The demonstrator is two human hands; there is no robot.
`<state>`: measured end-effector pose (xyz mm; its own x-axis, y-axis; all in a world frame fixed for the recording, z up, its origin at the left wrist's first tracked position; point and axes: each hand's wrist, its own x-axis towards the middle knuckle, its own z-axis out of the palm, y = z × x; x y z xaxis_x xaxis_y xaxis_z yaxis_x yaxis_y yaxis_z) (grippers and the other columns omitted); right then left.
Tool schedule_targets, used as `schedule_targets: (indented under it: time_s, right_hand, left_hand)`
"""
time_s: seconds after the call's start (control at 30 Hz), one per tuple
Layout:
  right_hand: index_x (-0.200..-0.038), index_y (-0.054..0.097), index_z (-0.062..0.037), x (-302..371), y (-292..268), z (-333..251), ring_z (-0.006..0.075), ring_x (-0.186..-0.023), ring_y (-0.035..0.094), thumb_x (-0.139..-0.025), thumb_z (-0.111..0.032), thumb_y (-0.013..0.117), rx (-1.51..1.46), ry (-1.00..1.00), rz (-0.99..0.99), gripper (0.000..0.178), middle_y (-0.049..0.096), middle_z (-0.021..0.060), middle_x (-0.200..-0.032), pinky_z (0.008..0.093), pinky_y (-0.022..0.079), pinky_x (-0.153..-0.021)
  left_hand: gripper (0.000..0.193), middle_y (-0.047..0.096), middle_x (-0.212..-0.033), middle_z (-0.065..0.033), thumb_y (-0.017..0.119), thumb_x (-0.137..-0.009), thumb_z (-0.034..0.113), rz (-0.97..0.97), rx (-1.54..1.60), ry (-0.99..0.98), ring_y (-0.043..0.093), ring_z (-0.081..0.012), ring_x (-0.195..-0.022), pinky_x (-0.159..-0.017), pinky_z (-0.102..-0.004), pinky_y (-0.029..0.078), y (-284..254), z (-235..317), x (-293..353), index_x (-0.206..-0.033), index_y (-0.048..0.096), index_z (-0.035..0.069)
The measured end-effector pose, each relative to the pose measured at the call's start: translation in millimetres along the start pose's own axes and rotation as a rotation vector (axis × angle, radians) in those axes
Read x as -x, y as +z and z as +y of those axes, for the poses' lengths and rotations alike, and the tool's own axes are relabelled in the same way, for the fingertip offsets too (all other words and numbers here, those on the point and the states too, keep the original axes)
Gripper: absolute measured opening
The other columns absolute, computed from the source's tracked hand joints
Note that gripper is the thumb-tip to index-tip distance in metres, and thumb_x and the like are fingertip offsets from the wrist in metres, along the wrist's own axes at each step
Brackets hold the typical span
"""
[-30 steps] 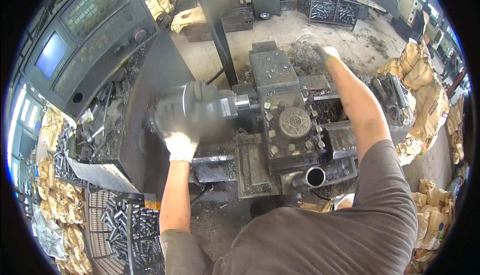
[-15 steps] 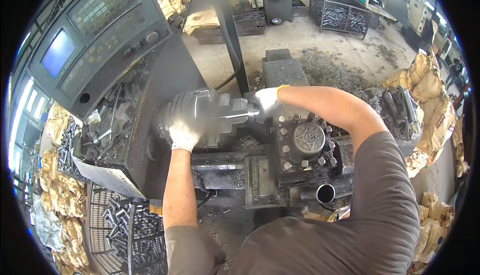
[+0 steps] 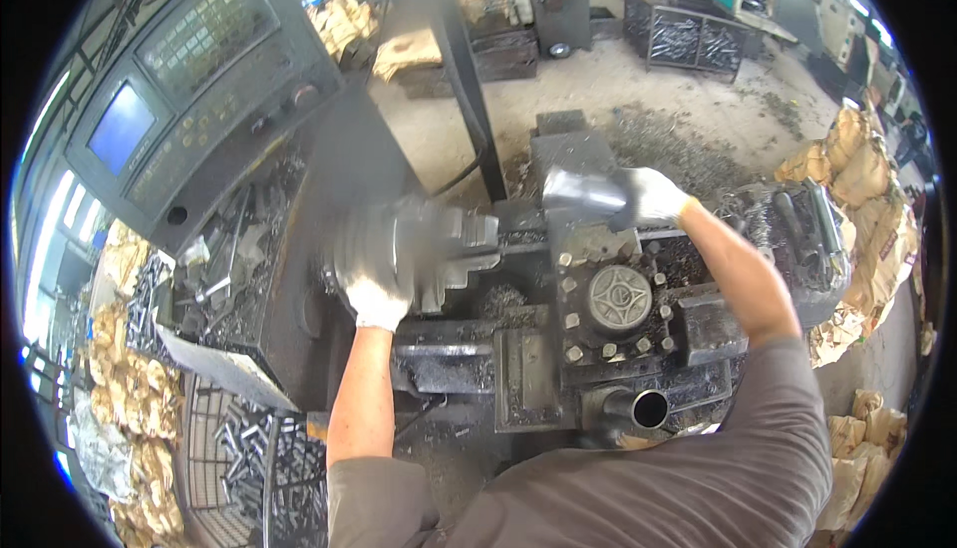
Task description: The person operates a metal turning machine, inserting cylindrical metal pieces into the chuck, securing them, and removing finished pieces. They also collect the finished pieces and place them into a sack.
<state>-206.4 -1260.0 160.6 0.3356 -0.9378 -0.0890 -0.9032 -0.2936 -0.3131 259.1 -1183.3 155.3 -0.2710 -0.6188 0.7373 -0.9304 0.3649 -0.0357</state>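
My right hand (image 3: 658, 198), in a white glove, is closed round the dark end of a shiny metal cylinder (image 3: 583, 192). The cylinder lies roughly level above the dark slide behind the tool turret (image 3: 619, 299), apart from the lathe chuck (image 3: 419, 239). The chuck's stepped jaws (image 3: 471, 234) point right, and nothing shows between them. My left hand (image 3: 377, 299), also gloved, touches the near side of the chuck. Its fingers are blurred against the chuck, so their closing is unclear.
A control panel (image 3: 189, 80) with a lit screen stands at left. Metal pieces fill a mesh basket (image 3: 209, 448) at lower left. A dark post (image 3: 469, 100) rises behind the chuck. An open round tube (image 3: 623, 409) sticks out near my body. Brown paper sacks (image 3: 862, 179) stand at right.
My right hand has moved right and slightly back from the chuck jaws, carrying the metal cylinder out of them. My left hand stays at the chuck.
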Motion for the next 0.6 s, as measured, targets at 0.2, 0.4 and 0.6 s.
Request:
schedule_targets:
  time_s: [0.2, 0.4, 0.6]
  right_hand:
    - [-0.136, 0.061, -0.001, 85.3, -72.4, -68.2, 0.0362, -0.1, 0.079, -0.073, -0.039, 0.092, -0.232, 0.178, 0.837, 0.079, 0.077, 0.0255, -0.108, 0.0451, 0.063, -0.089]
    - [-0.128, 0.065, 0.0031, 195.0, -37.7, -228.3, 0.0316, -0.085, 0.079, -0.075, -0.039, 0.092, -0.427, 0.088, 0.635, 0.073, 0.079, 0.0203, -0.099, 0.0429, 0.064, -0.078]
    - [-0.129, 0.069, -0.0047, 242.9, 146.3, -268.0, 0.0123, -0.089, 0.072, -0.088, -0.042, 0.086, -1.376, 0.415, -0.187, 0.058, 0.075, 0.007, -0.104, 0.0328, 0.06, -0.076]
  left_hand:
    - [0.067, 0.062, -0.14, -0.0286, 0.068, -0.084, 0.032, 0.069, 0.013, 0.035, 0.055, -0.0498, -0.133, -0.122, -0.0605, 0.034, 0.5, -1.0, 1.2, -0.14, 0.059, -0.003]
    - [0.078, 0.061, -0.146, -0.0212, 0.07, -0.092, 0.014, -0.182, 1.062, -0.26, 0.062, -0.0269, -0.129, -0.102, -0.0454, 0.054, -73.1, 73.3, 32.6, -0.163, 0.04, 0.004]
    - [0.06, 0.067, -0.13, -0.0079, 0.081, -0.095, 0.03, -0.648, 1.97, -1.174, 0.067, -0.0211, -0.113, -0.097, -0.037, 0.055, -96.9, 165.5, 134.8, -0.143, 0.058, 0.003]
